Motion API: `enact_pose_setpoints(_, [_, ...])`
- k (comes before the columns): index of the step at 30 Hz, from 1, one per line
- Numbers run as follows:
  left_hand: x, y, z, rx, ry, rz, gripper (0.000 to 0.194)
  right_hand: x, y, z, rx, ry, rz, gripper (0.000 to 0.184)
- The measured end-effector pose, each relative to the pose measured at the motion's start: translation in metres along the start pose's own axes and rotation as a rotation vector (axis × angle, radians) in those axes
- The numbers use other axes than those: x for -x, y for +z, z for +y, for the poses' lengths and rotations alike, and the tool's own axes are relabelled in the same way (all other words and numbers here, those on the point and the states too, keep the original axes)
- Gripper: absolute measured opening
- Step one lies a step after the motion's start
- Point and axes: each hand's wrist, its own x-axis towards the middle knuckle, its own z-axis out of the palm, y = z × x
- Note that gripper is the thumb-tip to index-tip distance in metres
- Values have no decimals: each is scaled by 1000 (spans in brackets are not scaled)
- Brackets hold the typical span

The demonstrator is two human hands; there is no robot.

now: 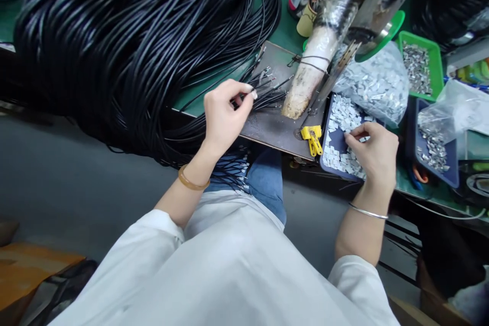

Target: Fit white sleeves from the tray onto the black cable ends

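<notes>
My left hand is closed in a pinch, thumb and forefinger together, around a thin black cable near the stripped cable ends. Part of that cable is hidden by my fingers. My right hand hovers low over a dark blue tray of small white pieces. Its thumb and forefinger are pinched together; whatever lies between them is too small to make out. A large bundle of black cables fills the left of the bench, with more cable ends hanging over my lap.
A taped, pipe-like duct comes down over the brown board. Beside the tray lies a yellow clamp. A bag of white pieces, a green bin and a second blue tray stand to the right.
</notes>
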Motion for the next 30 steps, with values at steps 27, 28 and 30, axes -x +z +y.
enact_pose_setpoints(27, [49,18,45,590,-512,-795,33,68,-1,-160,-1149,94,124,8])
enact_pose_setpoints(28, [49,18,45,593,-521,-819,33,68,0,-159,-1158,93,121,8])
enact_pose_setpoints(30, [48,17,45,592,-541,-845,34,69,1,-159,-1165,93,126,8])
